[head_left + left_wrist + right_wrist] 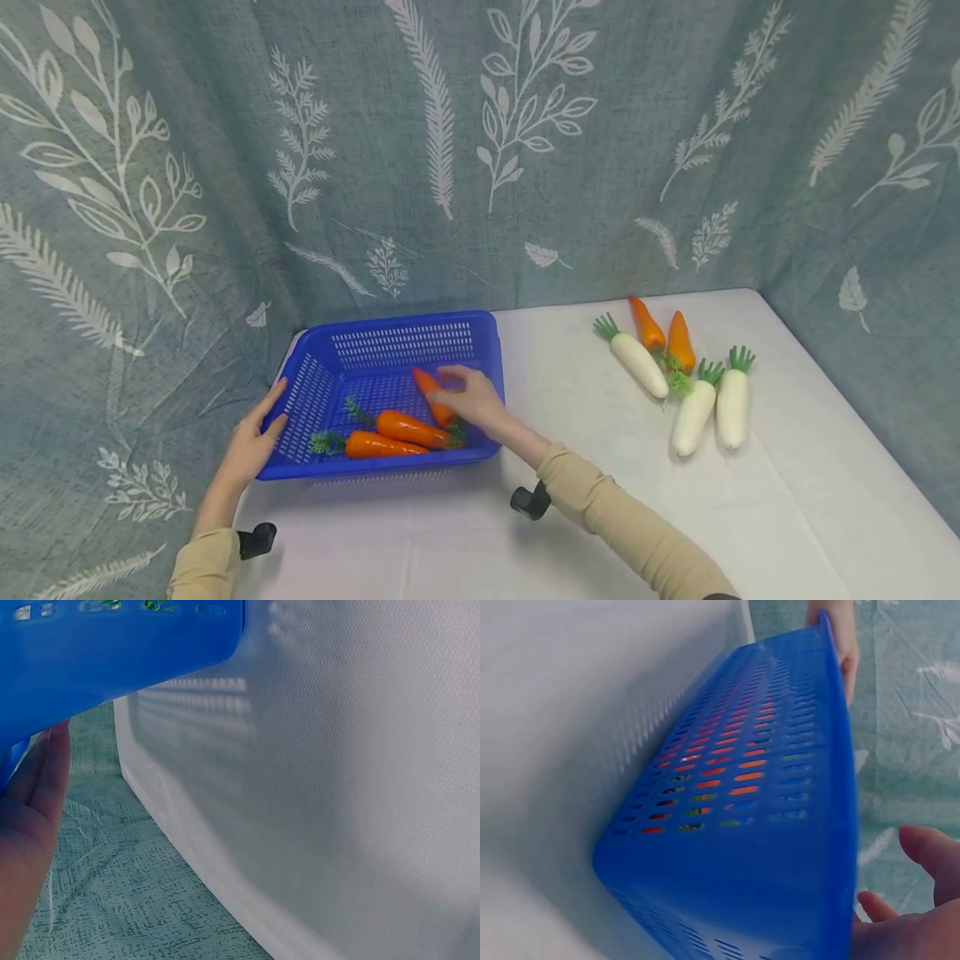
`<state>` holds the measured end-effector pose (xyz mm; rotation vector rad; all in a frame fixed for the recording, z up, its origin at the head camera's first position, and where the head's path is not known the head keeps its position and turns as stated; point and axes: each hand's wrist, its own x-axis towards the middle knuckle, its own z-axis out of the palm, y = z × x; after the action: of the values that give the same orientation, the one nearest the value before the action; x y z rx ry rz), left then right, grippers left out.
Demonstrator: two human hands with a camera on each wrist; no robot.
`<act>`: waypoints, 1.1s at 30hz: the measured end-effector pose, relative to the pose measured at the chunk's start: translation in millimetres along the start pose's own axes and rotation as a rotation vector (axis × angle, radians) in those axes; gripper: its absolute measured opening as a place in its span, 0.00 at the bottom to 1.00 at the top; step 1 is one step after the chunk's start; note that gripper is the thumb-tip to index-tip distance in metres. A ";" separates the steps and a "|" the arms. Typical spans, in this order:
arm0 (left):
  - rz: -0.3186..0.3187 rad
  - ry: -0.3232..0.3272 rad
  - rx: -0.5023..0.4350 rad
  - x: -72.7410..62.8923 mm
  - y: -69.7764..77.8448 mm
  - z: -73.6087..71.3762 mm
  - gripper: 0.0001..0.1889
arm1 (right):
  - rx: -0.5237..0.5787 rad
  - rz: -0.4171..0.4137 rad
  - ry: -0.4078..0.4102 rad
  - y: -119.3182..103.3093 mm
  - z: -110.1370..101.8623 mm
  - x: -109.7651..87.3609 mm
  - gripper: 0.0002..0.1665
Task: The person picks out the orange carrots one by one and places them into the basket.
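Observation:
A blue plastic basket [375, 468] with slotted walls stands on the white table. Several orange toy carrots lie in it, among them a front carrot [382, 445] and a middle carrot [412, 429]. At the basket's left side my left hand [251, 442] touches the rim, its fingers straight against the outside. My right hand [476, 400] reaches over the right part of the basket, thumb and fingers spread apart above the right-hand carrot [425, 383], partly covering it. In the right wrist view a gap shows between the right thumb [926, 847] and a finger [877, 907].
Toward the table's right side lie white radishes [733, 408] with green tops, and two more carrots [680, 340] behind them. A patterned green curtain [525, 233] hangs at the back and both sides. The table's left edge [165, 836] runs close to the basket.

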<state>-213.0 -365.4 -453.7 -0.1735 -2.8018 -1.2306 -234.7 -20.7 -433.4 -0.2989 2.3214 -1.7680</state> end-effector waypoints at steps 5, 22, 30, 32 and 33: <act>-0.007 -0.007 -0.004 -0.2 -0.3 -0.5 0.29 | 0.022 -0.007 -0.011 -4.5 -7.6 -1.5 0.29; 0.035 0.004 -0.018 -2.2 1.8 -1.4 0.28 | -0.029 -0.046 -0.064 -8.7 -49.4 -13.4 0.30; 0.020 -0.004 -0.018 -2.1 5.1 -1.4 0.29 | -0.057 -0.067 -0.018 2.2 -71.7 -18.9 0.31; 0.019 -0.002 -0.014 -1.9 5.2 -1.0 0.29 | -0.050 -0.058 -0.012 5.7 -77.2 -20.4 0.32; 0.018 -0.001 -0.014 -1.6 5.2 -0.8 0.29 | -0.047 -0.052 -0.010 7.4 -79.9 -21.1 0.32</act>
<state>-210.7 -362.6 -449.6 -0.1991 -2.7871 -1.2468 -237.6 61.0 -418.9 -0.3777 2.3720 -1.7325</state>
